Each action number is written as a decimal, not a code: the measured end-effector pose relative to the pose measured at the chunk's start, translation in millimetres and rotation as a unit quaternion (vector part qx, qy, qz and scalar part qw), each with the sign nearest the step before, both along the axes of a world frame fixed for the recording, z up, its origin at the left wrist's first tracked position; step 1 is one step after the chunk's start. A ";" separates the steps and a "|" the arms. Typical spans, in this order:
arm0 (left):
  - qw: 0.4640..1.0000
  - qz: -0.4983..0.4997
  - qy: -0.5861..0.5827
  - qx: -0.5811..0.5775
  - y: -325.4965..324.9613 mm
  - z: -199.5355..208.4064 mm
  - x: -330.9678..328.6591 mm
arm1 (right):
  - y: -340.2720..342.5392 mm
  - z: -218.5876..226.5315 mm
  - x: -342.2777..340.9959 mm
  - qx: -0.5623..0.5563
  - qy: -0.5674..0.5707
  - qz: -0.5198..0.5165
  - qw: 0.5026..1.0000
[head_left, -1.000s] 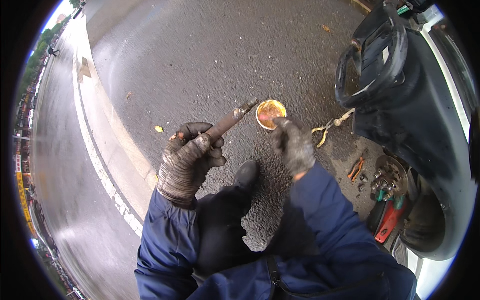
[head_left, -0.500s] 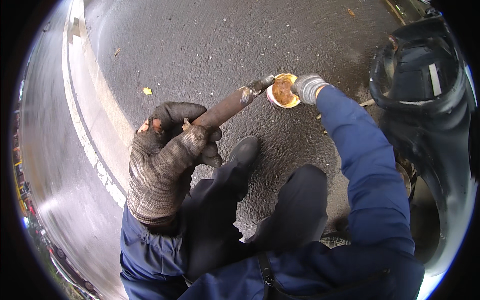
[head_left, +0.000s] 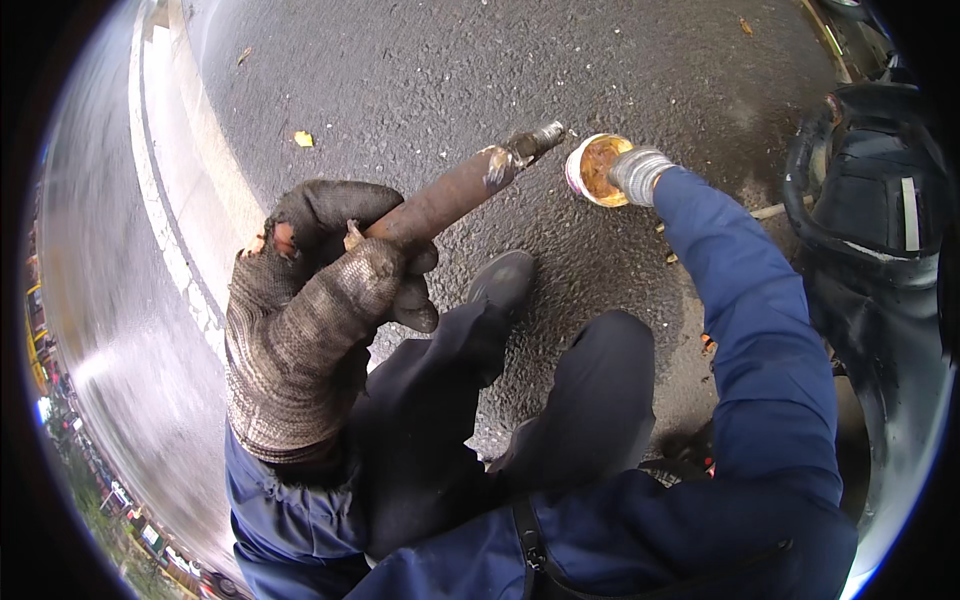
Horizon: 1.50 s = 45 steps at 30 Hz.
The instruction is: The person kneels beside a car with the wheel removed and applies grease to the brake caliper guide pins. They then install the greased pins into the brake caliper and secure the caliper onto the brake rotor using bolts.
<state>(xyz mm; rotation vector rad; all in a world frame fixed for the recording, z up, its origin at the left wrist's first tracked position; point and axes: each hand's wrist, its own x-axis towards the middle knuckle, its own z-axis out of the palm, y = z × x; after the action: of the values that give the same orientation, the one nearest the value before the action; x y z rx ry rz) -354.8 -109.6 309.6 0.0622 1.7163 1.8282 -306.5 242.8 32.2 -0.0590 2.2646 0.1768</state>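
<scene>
My left hand [head_left: 325, 290], in a dirty, worn knitted glove with bare skin showing through holes, is closed around a rusty brown metal tube [head_left: 440, 205]. The tube slants up to the right, with a narrower silvery end [head_left: 540, 140] smeared with something pale. Beyond that end, a small round tub [head_left: 573, 172] with a yellowish inner rim sits on the asphalt. Brown, grease-like paste [head_left: 600, 165] lies inside it. My right hand [head_left: 640, 173], in a grey glove, reaches over the tub's right side with curled fingers. Its fingertips are hidden, and whatever they hold cannot be made out.
At the right stands a black plastic vehicle body [head_left: 870, 220], like a scooter's. A thin stick [head_left: 770, 211] lies between it and the tub. My shoe [head_left: 503, 280] is planted below the tube. White road lines [head_left: 165, 215] run along the left; a yellow leaf [head_left: 303, 139] lies on the wet asphalt.
The view has shifted somewhat. A gap now shows between the tube's silvery end and the tub, where they overlapped before. My right hand stays at the tub; my left keeps its grip.
</scene>
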 end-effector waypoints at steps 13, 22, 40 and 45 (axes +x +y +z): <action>1.000 -0.005 -0.012 0.003 3.2 3.0 3.6 | 4.5 -50.8 15.0 0.033 0.103 -0.107 0.988; 0.999 -0.016 -0.023 0.018 0.0 3.8 7.0 | -5.6 -11.5 23.7 0.044 0.137 -0.052 0.988; 0.987 -0.131 0.055 0.072 33.5 37.6 43.6 | -148.9 265.0 119.3 -0.712 0.396 -0.560 0.150; 0.978 -0.134 0.037 0.157 52.6 47.7 75.1 | -151.3 291.4 144.1 -0.705 0.386 -0.589 0.079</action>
<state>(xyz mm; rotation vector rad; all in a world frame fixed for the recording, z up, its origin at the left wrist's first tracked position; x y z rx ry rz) -279.6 -56.9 357.3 0.4730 1.3736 1.8907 -162.4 91.4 323.6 -0.6950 -0.7939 2.3225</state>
